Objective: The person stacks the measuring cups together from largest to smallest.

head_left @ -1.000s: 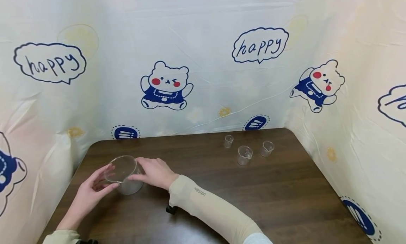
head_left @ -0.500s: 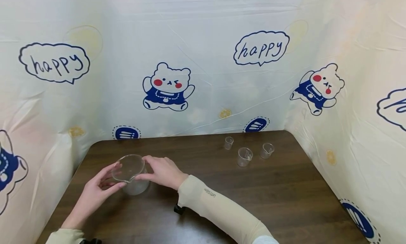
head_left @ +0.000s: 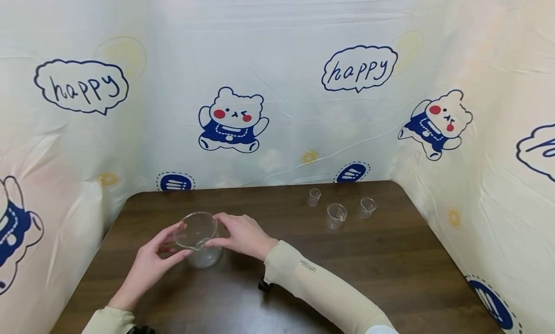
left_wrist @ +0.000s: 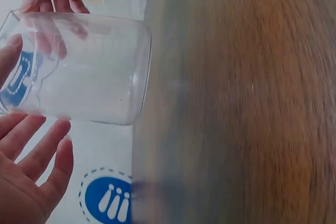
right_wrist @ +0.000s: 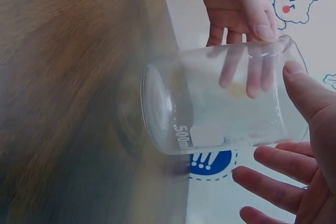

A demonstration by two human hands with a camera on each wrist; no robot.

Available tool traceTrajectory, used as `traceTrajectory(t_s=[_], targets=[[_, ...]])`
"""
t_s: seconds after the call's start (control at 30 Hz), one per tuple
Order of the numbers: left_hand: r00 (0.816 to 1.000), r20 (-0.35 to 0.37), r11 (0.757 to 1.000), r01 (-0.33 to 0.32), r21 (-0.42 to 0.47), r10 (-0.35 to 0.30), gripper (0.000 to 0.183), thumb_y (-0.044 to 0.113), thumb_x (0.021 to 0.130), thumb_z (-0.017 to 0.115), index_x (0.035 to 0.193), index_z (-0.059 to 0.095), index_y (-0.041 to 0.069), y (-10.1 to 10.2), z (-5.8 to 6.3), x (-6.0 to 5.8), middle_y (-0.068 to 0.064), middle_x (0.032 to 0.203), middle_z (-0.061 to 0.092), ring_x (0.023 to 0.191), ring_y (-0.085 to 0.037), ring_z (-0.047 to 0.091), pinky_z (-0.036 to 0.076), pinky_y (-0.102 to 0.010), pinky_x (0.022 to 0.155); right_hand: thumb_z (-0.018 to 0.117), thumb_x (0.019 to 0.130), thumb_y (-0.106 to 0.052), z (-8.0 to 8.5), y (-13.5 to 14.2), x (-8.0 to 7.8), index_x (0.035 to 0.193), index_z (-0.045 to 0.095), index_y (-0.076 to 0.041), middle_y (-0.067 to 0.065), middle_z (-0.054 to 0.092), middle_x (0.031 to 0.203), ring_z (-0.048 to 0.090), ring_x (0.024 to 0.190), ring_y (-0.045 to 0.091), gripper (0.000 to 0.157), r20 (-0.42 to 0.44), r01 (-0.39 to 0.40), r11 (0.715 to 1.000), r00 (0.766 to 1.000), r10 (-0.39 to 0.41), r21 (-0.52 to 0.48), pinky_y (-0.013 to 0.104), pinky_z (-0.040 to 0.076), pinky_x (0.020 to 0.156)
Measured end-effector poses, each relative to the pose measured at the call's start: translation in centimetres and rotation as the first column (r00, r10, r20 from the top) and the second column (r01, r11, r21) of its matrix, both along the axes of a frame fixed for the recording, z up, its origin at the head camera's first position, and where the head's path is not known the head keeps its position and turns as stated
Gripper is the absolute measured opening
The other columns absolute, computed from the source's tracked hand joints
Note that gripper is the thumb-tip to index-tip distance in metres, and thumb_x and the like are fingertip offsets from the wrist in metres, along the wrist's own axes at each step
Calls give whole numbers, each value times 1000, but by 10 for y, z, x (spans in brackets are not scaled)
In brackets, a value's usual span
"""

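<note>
Both hands hold a large clear glass beaker (head_left: pixel 204 257) by its upper part, on the left half of the table. It stands upright, its base close over the wood. My left hand (head_left: pixel 149 264) grips the near left side, thumb by the spout and fingers round the far wall. From the right, my right hand (head_left: pixel 247 235) pinches the rim area between thumb and fingers. The right wrist view shows a white 500 ml mark on the beaker (right_wrist: pixel 210 103), and its glass looks see-through with nothing inside. In the left wrist view the left fingers (left_wrist: pixel 39 153) press its wall.
Three small clear measuring beakers stand at the back right of the brown table (head_left: pixel 347 266): a tiny one (head_left: pixel 314 197), a larger one (head_left: pixel 336 217) and a middle-sized one (head_left: pixel 366 208). A printed curtain (head_left: pixel 286 83) rises behind the table and along both sides.
Both hands have carried the large beaker to the right across the left half of the table, keeping it upright and the same grip. The small beakers stay put; the head view shifts slightly.
</note>
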State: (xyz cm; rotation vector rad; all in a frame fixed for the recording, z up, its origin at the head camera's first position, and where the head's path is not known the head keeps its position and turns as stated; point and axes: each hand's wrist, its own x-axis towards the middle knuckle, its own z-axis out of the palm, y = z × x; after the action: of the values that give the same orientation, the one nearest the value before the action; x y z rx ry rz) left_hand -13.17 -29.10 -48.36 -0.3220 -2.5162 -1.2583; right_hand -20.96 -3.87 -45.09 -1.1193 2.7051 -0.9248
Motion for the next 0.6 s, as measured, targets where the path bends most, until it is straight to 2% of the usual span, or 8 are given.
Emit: traceTrajectory(t_s=[0.27,0.47,0.6], targets=[[998,33,998,58,2,-58,69,16,85,88,147,57,15,15,-2,-5,-9,136,68,109,1,66,55,-19,81,77,84,-63,4,24,3,142,60,-20,-10,72,126,70,111,11,73,-1,25,1000,1000,-25,0,26,56,93],[995,24,995,95,20,-96,69,14,83,89,145,59,16,31,-1,-7,-8,136,69,109,-3,68,56,-22,81,79,84,-62,7,44,6,142,60,-19,-9,72,127,70,115,12,75,-2,21,1000,1000,-21,-19,28,55,95],[993,8,992,121,24,-122,69,14,83,90,145,60,16,42,0,-7,-8,134,70,108,-11,71,57,-25,81,80,83,-60,6,56,8,141,61,-18,-8,72,126,70,114,13,74,1,25,999,1000,-25,-28,29,55,95]])
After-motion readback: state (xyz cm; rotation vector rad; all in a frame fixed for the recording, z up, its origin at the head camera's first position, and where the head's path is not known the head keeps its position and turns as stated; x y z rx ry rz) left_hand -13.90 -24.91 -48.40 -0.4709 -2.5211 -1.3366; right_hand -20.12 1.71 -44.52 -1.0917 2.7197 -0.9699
